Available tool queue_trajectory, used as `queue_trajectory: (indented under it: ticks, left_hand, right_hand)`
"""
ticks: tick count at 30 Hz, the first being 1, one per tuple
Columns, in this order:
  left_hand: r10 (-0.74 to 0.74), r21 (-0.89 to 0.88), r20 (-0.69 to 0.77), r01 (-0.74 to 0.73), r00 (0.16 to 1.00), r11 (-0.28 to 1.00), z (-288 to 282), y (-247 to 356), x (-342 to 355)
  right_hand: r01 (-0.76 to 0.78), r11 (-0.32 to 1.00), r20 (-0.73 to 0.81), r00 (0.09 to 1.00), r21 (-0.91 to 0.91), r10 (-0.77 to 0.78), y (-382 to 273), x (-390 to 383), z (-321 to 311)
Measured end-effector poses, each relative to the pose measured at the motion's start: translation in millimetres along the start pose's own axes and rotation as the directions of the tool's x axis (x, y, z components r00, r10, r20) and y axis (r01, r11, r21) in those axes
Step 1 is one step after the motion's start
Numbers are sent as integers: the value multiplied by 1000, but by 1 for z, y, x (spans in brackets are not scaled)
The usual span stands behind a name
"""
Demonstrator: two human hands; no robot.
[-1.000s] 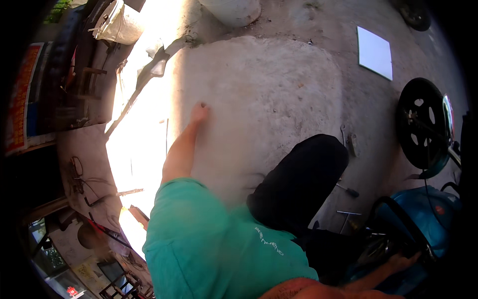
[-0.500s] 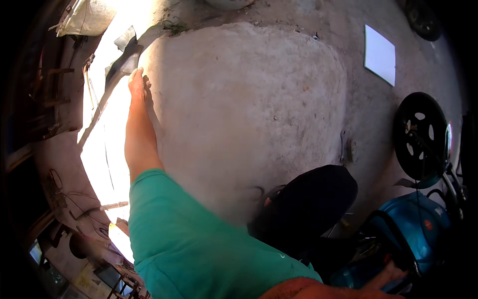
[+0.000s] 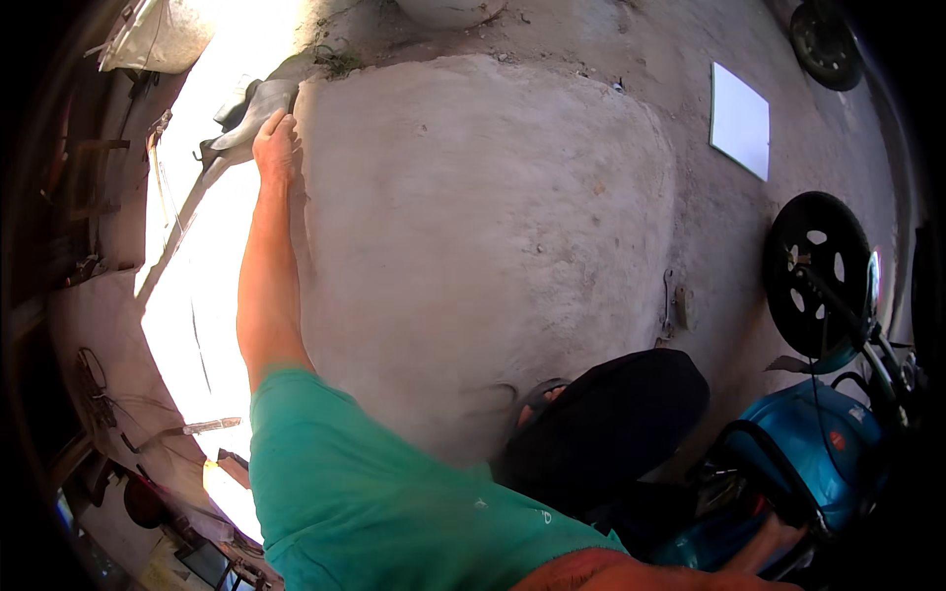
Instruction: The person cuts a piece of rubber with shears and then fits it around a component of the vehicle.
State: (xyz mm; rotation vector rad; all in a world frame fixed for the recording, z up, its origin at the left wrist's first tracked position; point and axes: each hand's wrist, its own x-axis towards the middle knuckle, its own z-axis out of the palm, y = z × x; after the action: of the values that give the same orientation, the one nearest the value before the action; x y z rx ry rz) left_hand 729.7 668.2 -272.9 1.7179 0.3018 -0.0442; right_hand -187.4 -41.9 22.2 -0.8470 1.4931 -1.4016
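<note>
My left arm, in a green sleeve, stretches out to the upper left. Its hand (image 3: 275,153) is closed on the near edge of a grey curved panel (image 3: 264,102) with a bent, folded-looking shape, held at the border of a bright sunlit strip. What kind of part it is, I cannot make out. Down at the lower right, my right hand (image 3: 774,539) is at the blue bodywork (image 3: 813,433) of a motorcycle, by a black curved bar. The fingers of that hand are hidden.
The motorcycle's black wheel (image 3: 820,274) stands at the right. Beyond lie a white square board (image 3: 740,120) and a loose tyre (image 3: 826,47). A wrench (image 3: 668,299) is on the concrete. Wooden-handled tools (image 3: 202,427) and cords lie at the left. A pale sack (image 3: 158,34) stands far left.
My left hand has turned the grey panel, so it spreads differently above the fingers. The whole view has shifted slightly. My right hand stays by the blue bodywork.
</note>
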Motion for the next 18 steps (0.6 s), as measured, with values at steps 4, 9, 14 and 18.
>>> queue_trajectory:
  ticks: [4, 9, 14, 18]
  left_hand:
    - [412, 326, 257, -480, 874, 814, 109, 39, -123]
    - [269, -52, 435, -275, 859, 960, 138, 118, -244]
    - [444, -311, 616, -317, 650, 896, 190, 218, -312]
    - [599, -527, 673, -288, 433, 800, 242, 277, -379]
  right_hand:
    - [-259, 965, 745, 652, 44, 141, -22, -11, -60]
    - [-93, 988, -26, 995, 122, 97, 4, -60, 29]
    - [-87, 989, 73, 994, 123, 78, 29, -21, -11]
    - [-81, 966, 78, 995, 244, 64, 22, -81, 33]
